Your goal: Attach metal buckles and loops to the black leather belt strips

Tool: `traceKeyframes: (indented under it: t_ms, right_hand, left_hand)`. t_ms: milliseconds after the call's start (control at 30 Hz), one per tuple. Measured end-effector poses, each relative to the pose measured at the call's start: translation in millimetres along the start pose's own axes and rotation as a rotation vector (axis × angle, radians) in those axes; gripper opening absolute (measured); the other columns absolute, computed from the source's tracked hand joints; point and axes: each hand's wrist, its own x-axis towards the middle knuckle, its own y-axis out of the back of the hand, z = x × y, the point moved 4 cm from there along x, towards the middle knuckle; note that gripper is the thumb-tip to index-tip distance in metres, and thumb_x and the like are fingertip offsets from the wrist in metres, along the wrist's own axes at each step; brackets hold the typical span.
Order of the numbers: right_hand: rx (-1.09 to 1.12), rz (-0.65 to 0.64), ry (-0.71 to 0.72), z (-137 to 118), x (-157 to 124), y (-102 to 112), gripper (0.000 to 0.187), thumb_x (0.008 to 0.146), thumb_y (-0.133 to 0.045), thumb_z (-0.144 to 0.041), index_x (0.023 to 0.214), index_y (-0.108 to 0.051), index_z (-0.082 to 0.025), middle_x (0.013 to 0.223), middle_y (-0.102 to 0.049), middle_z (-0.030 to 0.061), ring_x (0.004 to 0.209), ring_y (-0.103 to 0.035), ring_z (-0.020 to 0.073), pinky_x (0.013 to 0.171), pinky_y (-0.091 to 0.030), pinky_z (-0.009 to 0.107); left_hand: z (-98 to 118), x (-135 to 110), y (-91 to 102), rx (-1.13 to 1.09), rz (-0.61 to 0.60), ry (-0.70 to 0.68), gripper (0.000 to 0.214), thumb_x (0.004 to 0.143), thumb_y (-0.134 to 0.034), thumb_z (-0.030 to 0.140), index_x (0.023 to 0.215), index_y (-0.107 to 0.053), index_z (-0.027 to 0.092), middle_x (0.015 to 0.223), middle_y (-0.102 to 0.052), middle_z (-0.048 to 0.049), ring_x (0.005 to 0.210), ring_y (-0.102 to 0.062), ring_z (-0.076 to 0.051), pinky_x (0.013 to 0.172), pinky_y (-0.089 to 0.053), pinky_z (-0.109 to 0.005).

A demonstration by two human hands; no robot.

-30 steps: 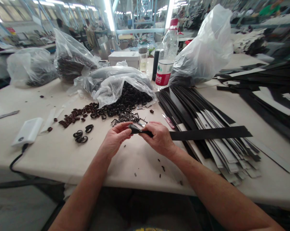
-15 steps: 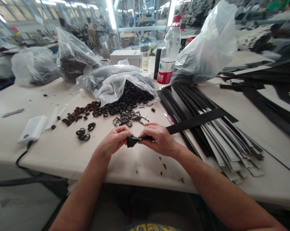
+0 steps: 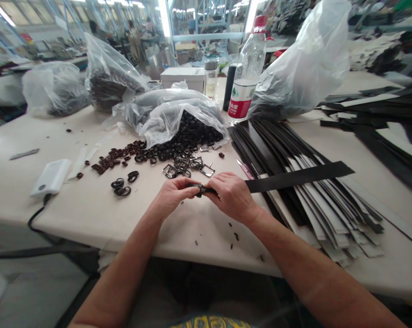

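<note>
A flat black strap (image 3: 298, 176) runs from between my hands out to the right, across a stack of black and white strips. My right hand (image 3: 231, 193) is closed around the strap near its left end. With a pinch, my left hand (image 3: 175, 193) holds the strap's folded end, where a small dark piece shows at the fingertips; its details are hidden by the fingers. Metal buckles (image 3: 188, 166) lie just beyond my hands. A few black loops (image 3: 121, 184) rest on the table to the left of them.
Black loops (image 3: 192, 132) spill from a clear plastic bag (image 3: 172, 109), with brown loops (image 3: 119, 157) beside them. A plastic bottle (image 3: 245, 77) stands behind the strip stack (image 3: 315, 200). Pink-handled snips (image 3: 245, 168) lie by the stack. On the left is a white corded box (image 3: 50, 177).
My left fingers have closed further over the strap's end, which stuck out downward before. The strap's free end now lies in full view, further right over the stack. The view has shifted slightly.
</note>
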Motion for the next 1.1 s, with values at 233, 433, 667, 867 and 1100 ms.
traceKeyframes:
  t_ms: [233,433,667,867,1100]
  right_hand:
    - [0.046,0.035,-0.054,4.6,-0.2,4.2,0.011,0.089,-0.067,-0.028,0.088,-0.064,-0.018,0.083,-0.071,0.0068,0.082,-0.065,0.0238,0.080,-0.045,0.036]
    - [0.212,-0.046,0.083,-4.1,1.0,6.6,0.055,0.079,-0.069,-0.019,0.131,-0.051,-0.018,0.124,-0.066,0.0111,0.113,-0.061,0.0263,0.105,-0.041,0.044]
    - [0.158,-0.008,0.028,-5.2,-1.3,-5.0,0.036,0.089,-0.067,-0.037,0.119,-0.060,-0.018,0.110,-0.072,0.0104,0.097,-0.067,0.0252,0.088,-0.050,0.039]
    - [0.030,0.021,-0.029,2.8,-2.7,-3.9,0.030,0.085,-0.067,-0.028,0.112,-0.064,-0.016,0.106,-0.073,0.0114,0.093,-0.068,0.0261,0.083,-0.050,0.037]
    - [-0.062,-0.049,-0.127,13.6,-2.7,-6.3,0.014,0.087,-0.060,-0.026,0.093,-0.071,-0.018,0.086,-0.074,0.0059,0.071,-0.067,0.0194,0.063,-0.042,0.029]
  left_hand:
    - [-1.5,-0.5,2.0,-0.001,-0.050,0.044,0.032,0.065,-0.083,0.042,0.076,-0.069,0.015,0.066,-0.067,-0.0024,0.060,-0.058,-0.013,0.059,-0.045,-0.025]
    - [-2.2,-2.5,-2.7,0.081,-0.165,-0.010,0.030,0.074,-0.074,0.044,0.085,-0.074,0.016,0.068,-0.067,-0.0033,0.060,-0.058,-0.013,0.061,-0.047,-0.025]
    - [-3.1,-2.4,-0.9,0.184,-0.162,-0.064,0.023,0.080,-0.068,0.039,0.079,-0.075,0.017,0.067,-0.064,-0.0012,0.063,-0.054,-0.013,0.063,-0.043,-0.024]
    - [-4.3,0.0,7.6,0.117,-0.038,-0.009,0.031,0.074,-0.073,0.047,0.081,-0.075,0.017,0.071,-0.068,-0.0036,0.065,-0.058,-0.015,0.063,-0.044,-0.025]
    - [2.2,4.4,28.7,0.347,0.070,-0.042,0.031,0.077,-0.066,0.049,0.074,-0.070,0.019,0.071,-0.068,-0.0040,0.065,-0.059,-0.017,0.065,-0.044,-0.027]
